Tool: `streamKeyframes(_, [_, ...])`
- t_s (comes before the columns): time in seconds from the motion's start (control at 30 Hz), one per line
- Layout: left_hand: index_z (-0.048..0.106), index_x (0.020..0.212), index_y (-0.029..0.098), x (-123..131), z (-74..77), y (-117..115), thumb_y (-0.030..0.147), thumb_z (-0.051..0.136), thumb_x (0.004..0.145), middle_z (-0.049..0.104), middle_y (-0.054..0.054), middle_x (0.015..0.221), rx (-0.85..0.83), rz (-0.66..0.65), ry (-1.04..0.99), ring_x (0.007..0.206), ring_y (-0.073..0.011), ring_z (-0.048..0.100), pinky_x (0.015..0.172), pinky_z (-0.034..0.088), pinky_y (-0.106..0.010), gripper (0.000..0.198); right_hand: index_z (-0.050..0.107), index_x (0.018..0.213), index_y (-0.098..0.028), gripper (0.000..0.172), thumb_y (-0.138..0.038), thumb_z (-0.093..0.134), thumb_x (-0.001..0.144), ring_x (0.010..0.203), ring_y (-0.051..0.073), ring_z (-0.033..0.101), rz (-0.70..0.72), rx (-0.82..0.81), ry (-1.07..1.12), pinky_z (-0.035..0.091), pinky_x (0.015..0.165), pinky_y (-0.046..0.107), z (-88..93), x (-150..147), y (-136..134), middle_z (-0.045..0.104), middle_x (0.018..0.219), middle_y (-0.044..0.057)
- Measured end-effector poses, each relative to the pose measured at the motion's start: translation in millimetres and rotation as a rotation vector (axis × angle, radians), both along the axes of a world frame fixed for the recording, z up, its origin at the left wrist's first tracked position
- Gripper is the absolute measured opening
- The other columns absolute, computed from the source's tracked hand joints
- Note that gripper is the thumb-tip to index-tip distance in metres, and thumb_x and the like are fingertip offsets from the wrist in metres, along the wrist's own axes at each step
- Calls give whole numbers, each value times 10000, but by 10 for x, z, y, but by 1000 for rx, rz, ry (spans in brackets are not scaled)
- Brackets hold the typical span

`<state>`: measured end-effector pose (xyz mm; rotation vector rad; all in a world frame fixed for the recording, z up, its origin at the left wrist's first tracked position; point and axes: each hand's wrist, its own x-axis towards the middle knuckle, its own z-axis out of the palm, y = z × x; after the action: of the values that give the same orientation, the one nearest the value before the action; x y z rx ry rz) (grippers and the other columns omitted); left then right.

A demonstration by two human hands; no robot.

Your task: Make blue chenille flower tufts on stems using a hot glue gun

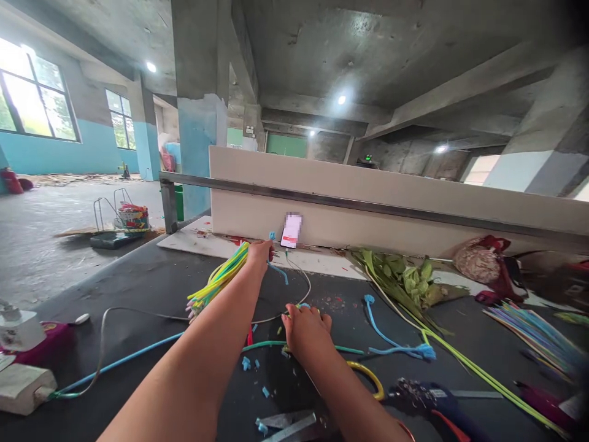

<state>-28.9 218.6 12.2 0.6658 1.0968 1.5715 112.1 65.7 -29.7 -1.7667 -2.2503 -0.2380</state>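
My left hand [261, 253] reaches to the back of the dark table, its fingers pinched on a blue fuzzy stem piece [278, 270]; a blue curled tip [272, 236] shows just above the fingers. Left of that hand lies a bundle of yellow and green fuzzy stems [221, 277]. My right hand [307, 328] rests low over the table, fingers curled down, with a bit of blue and yellow at the fingertips; what they hold is hidden. A green stem [264, 345] passes under this hand. Another blue stem piece with curled ends [384, 334] lies to the right.
A lit phone [291, 231] leans against the white board [391, 221], its cable on the table. Large green leaves [414, 279], multicoloured stems [534, 337], a dark blue tool [426, 399] and a yellow loop [375, 382] lie right. White plugs [23, 387] stand left.
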Motion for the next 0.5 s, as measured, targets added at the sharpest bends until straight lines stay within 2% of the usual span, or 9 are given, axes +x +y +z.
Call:
streamKeyframes(0.3, [522,1154,150,-12,-107,178,313,524,852,552,-97,1154,49,-99,-54,967,-206,570,802,491,-413,343,682,836,-211,266,-332,447,872,928,312,572,-35,-36,-55,342,752,447,-126,19,122,671,910,122])
streamKeyframes(0.5, [521,1154,144,-30,-163,175,313,527,850,552,-101,1153,44,-122,-82,968,-208,570,802,491,-413,348,681,900,-214,273,-327,432,885,957,303,556,-36,-30,-30,313,772,434,-111,46,90,668,952,112])
